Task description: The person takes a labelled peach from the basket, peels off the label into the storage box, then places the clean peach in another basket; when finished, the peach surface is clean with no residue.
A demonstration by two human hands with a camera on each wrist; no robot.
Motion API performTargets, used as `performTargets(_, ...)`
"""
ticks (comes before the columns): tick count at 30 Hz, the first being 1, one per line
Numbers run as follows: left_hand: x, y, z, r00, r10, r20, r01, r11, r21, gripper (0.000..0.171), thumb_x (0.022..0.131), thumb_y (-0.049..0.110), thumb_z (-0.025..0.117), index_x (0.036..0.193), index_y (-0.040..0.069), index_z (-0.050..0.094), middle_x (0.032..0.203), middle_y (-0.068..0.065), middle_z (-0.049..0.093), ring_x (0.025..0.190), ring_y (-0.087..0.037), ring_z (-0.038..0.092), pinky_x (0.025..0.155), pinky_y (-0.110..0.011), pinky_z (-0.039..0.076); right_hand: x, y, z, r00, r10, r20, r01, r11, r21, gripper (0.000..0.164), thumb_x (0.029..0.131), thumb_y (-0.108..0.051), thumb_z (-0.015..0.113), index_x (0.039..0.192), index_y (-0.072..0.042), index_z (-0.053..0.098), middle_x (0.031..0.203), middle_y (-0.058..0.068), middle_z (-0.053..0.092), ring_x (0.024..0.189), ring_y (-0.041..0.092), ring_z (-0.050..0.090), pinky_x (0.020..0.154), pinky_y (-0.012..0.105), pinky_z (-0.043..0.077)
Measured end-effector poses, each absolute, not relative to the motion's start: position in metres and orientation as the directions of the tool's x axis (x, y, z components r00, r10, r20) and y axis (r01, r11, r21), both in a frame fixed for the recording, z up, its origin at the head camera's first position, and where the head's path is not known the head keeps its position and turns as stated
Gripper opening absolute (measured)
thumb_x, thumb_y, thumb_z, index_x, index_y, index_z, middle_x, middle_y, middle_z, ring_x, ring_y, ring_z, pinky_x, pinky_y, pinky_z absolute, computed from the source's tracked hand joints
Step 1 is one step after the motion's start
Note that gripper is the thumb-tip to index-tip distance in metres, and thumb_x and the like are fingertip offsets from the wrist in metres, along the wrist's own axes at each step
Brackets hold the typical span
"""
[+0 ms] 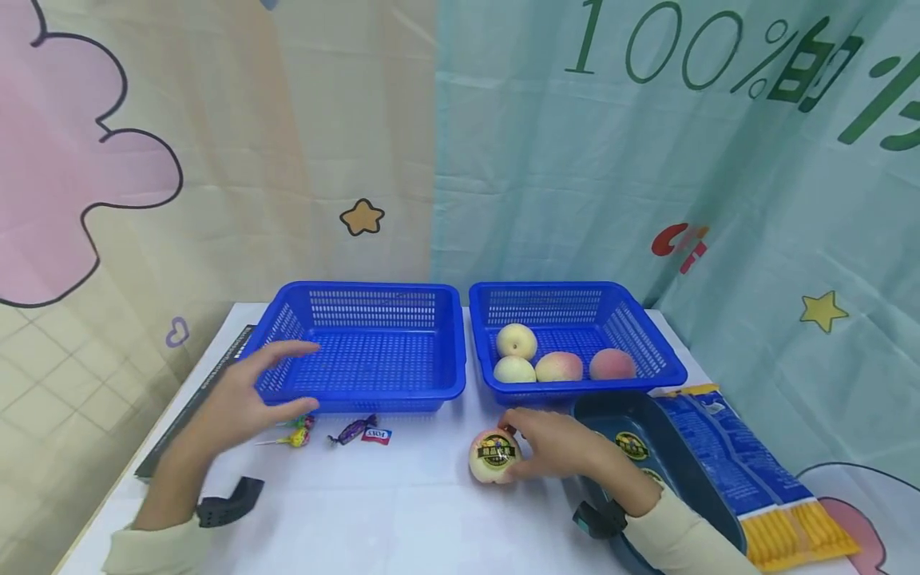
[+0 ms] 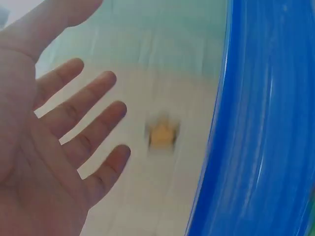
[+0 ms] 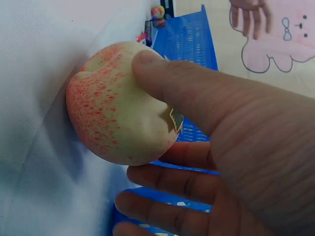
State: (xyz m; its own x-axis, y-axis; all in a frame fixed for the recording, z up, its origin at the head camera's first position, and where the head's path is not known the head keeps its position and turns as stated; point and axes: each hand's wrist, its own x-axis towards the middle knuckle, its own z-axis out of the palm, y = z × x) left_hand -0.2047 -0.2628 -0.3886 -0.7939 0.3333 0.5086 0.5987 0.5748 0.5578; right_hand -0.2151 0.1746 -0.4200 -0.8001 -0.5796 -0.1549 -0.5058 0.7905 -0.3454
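Observation:
My right hand (image 1: 557, 444) grips a peach (image 1: 494, 457) with a black and gold sticker, close over the white table in front of the baskets. In the right wrist view, the thumb (image 3: 167, 78) lies on one side of this pale, red-speckled fruit and the fingers are on the other. Nothing is in my left hand (image 1: 240, 391), held with spread fingers over the front left corner of the left blue basket (image 1: 388, 399). Several peaches (image 1: 561, 366) lie in the right blue basket (image 1: 585, 389).
A dark tray (image 1: 707, 487) with stickered fruit (image 1: 632, 446) is partly hidden by my right forearm. Beside it lies a blue and yellow packet (image 1: 747, 463). Wrapped candies (image 1: 354, 430) and lollipops (image 1: 298, 436) sit before the left basket; a dark flat strip (image 1: 197, 399) runs along the left edge.

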Motion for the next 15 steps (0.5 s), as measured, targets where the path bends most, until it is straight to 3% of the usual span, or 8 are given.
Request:
performTargets(2, -0.2, -0.225, -0.395, -0.746, 0.449, 0.492, 0.665, 0.488, 0.565, 0.07, 0.077, 0.02, 0.09, 0.139, 0.015, 0.058, 0.136, -0.002, 0.061, 0.125, -0.026, 0.056, 0.104, -0.034, 0.046, -0.213, 0.175, -0.418, -0.809, -0.568, -0.15, -0.506, 0.804, -0.314, 0.059, 0.079, -0.053, 0.084, 0.124, -0.02, 0.063, 0.107, -0.013, 0.062, 0.094, 0.009, 0.058, 0.084, 0.038, 0.055)
performTargets(6, -0.196, -0.144, -0.423, -0.758, 0.586, 0.285, 0.592, 0.436, 0.678, 0.087, 0.077, 0.031, 0.089, 0.15, 0.016, 0.044, 0.146, 0.002, 0.051, 0.126, -0.022, 0.055, 0.1, -0.047, 0.05, -0.212, 0.175, -0.415, -0.817, -0.562, -0.131, -0.516, 0.813, -0.27, 0.06, 0.08, -0.051, 0.083, 0.127, -0.019, 0.063, 0.111, -0.01, 0.063, 0.096, 0.011, 0.059, 0.086, 0.039, 0.055)
performTargets(10, -0.195, -0.085, -0.453, -0.793, 0.595, 0.132, 0.507, 0.525, 0.683, 0.104, 0.074, 0.031, 0.092, 0.156, 0.013, 0.032, 0.148, -0.009, 0.043, 0.124, -0.028, 0.055, 0.096, -0.045, 0.052, -0.208, 0.178, -0.413, -0.811, -0.57, -0.131, -0.519, 0.805, -0.287, 0.058, 0.083, -0.048, 0.082, 0.13, -0.018, 0.063, 0.112, -0.008, 0.064, 0.098, 0.014, 0.062, 0.087, 0.04, 0.056)
performTargets(15, -0.198, -0.055, -0.477, -0.802, 0.587, 0.112, 0.488, 0.536, 0.689, 0.1, 0.074, 0.028, 0.092, 0.153, 0.009, 0.034, 0.145, -0.012, 0.044, 0.124, -0.026, 0.054, 0.099, -0.044, 0.05, -0.206, 0.178, -0.415, -0.782, -0.618, -0.076, -0.568, 0.759, -0.318, 0.042, 0.093, -0.042, 0.074, 0.126, -0.018, 0.067, 0.106, -0.009, 0.062, 0.092, 0.015, 0.062, 0.08, 0.031, 0.056)
